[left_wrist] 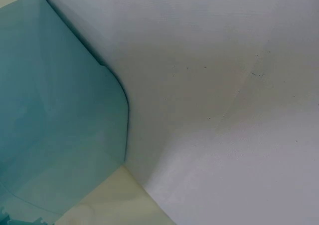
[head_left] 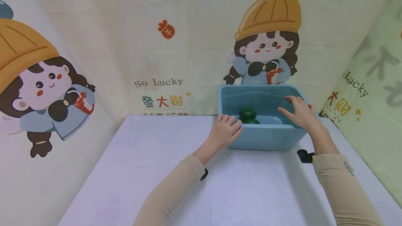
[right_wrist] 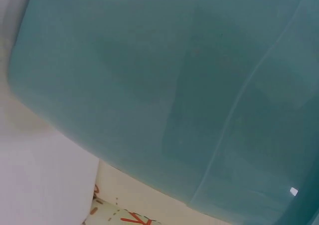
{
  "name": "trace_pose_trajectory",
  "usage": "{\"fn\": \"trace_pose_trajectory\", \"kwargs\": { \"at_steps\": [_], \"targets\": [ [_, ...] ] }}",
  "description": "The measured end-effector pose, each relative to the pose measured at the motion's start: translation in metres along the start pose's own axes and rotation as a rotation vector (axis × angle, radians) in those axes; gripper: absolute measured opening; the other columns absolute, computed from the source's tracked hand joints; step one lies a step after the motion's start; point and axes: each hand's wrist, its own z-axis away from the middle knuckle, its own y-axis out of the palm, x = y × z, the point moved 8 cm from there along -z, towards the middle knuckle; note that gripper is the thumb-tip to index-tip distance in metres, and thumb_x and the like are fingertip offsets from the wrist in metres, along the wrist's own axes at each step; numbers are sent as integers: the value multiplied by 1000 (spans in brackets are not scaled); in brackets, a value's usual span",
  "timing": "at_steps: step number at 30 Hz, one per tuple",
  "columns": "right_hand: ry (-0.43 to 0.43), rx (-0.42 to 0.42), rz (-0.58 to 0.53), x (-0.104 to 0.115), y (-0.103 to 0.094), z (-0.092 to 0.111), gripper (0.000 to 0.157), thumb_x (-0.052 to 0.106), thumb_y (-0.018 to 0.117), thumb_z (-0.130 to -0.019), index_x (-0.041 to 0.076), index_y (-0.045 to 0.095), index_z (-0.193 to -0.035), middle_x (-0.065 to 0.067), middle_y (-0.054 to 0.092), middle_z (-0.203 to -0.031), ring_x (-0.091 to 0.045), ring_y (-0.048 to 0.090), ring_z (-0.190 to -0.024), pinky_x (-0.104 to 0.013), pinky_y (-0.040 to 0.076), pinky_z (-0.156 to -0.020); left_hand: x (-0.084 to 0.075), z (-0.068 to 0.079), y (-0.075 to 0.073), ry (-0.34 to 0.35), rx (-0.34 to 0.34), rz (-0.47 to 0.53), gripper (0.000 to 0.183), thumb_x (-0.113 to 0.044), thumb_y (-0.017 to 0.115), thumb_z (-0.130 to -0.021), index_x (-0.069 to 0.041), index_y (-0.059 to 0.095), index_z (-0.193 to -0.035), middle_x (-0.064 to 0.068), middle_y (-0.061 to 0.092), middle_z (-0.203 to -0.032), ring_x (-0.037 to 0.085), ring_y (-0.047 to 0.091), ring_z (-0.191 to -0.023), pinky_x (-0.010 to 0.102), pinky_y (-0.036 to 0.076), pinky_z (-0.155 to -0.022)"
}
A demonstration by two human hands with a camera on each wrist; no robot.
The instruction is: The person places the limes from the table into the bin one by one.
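Note:
A blue plastic storage bin [head_left: 260,138] stands at the back of the table. Inside it, on the left, lie two smooth, dark green avocado-like fruits [head_left: 248,114], partly hidden by the front wall. My left hand [head_left: 223,132] grips the bin's front left corner, fingers bent over the rim. Above the front right corner is my right hand [head_left: 299,112], with its thumb held apart from its fingers and nothing between them. In the left wrist view the bin's outer wall [left_wrist: 60,95] fills the left side. The right wrist view shows mostly bin wall [right_wrist: 124,85]. Neither wrist view shows fingers.
A white-covered table [head_left: 150,156] extends in front and to the left of the bin. Printed cloth [head_left: 201,44] hangs close behind it, and another cloth wall [head_left: 377,121] borders the right side. Black straps show at both cuffs.

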Motion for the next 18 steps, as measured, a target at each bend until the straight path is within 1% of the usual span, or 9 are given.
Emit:
{"fn": "trace_pose_trajectory", "kwargs": {
  "at_steps": [5, 14, 18],
  "targets": [
    [0, 7, 7, -1, 0, 1, 67, 47, 46, -90, -4, 31, -131, -27, 34, -130, -45, 28, -119, -66, 9, -88, 0, 0, 0, -1, 0, -3, 18, -33, 45, -93, -21, 58, -97, -3, 49, -85, 15, 43, -78, 28, 33, -76],
    [-12, 5, 15, 0, -3, 3, 65, 45, 47, -90, -4, 33, -130, -28, 34, -130, -45, 27, -120, -67, 7, -89, 0, 0, 1, -6, 15, 1, 19, -33, 46, -92, -22, 59, -98, -3, 50, -86, 15, 43, -79, 28, 33, -78],
    [-32, 15, 36, 4, -6, 4, 62, 45, 46, -91, -3, 36, -129, -28, 36, -129, -45, 30, -119, -67, 8, -89, 0, 0, 1, -6, 26, 12, 19, -33, 46, -93, -21, 59, -100, -2, 50, -86, 15, 43, -79, 28, 34, -78]
  ]
}}
